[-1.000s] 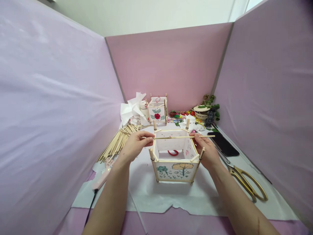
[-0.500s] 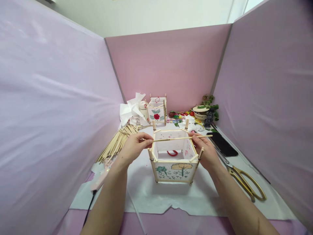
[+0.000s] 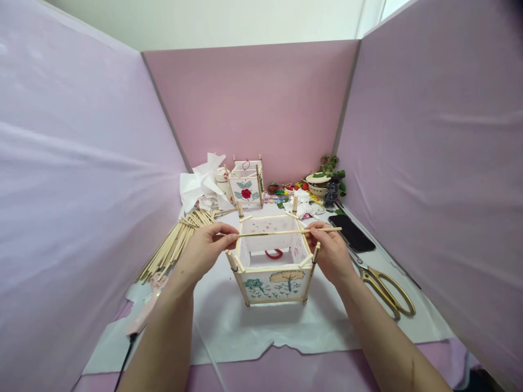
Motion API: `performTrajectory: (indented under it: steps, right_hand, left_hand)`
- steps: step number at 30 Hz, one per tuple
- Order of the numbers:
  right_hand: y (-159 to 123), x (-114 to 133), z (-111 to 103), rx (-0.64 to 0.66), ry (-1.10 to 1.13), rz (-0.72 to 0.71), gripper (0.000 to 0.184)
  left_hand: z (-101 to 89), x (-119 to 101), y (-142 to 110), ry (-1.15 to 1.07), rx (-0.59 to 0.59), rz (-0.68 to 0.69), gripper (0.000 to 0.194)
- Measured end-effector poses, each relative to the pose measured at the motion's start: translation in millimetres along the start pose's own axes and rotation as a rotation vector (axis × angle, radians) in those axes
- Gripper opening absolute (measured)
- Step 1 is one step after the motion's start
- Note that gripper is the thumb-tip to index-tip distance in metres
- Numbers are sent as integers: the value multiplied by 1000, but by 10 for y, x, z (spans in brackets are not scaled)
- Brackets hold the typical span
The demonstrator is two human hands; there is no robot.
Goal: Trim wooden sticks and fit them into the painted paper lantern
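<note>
A thin wooden stick [image 3: 269, 233] lies level across the open top of a square lantern frame [image 3: 273, 286], whose white sides carry painted trees. My left hand [image 3: 208, 245] pinches the stick's left end beside the frame's left edge. Near the other end, my right hand [image 3: 329, 245] grips the stick between thumb and fingers, with its tip sticking out to the right. Bundled stick posts rise at the frame's corners, and short sticks cross the corners of its rim. Through the frame's open top a red curved piece [image 3: 273, 254] shows at the bottom.
Loose sticks [image 3: 174, 242] are heaped at left, above a pink glue gun [image 3: 143, 313] with a cord. Gold-handled scissors [image 3: 388, 291] and a black phone [image 3: 352, 233] lie at right. Behind stand a rose-painted lantern [image 3: 245, 188], white tissue [image 3: 204, 182] and a bowl [image 3: 317, 185].
The whole scene has shifted left in the view as the camera turned. Both hands still hold the stick across the frame, in nearly the same position.
</note>
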State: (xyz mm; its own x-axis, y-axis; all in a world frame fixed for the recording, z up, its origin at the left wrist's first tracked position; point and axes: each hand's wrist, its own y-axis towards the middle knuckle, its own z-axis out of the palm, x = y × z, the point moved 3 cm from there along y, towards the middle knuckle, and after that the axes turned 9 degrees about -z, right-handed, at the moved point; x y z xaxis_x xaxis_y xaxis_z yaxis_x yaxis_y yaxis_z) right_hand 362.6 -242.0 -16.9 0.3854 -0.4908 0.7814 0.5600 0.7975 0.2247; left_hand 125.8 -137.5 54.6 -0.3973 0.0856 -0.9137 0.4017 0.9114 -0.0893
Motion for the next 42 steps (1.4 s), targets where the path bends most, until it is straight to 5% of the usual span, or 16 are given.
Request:
performTrajectory:
  steps: [42]
  right_hand:
    - [-43,-25,17,-49,-83,139,14]
  left_hand:
    - [-81,18,-70,22,117,-77,17]
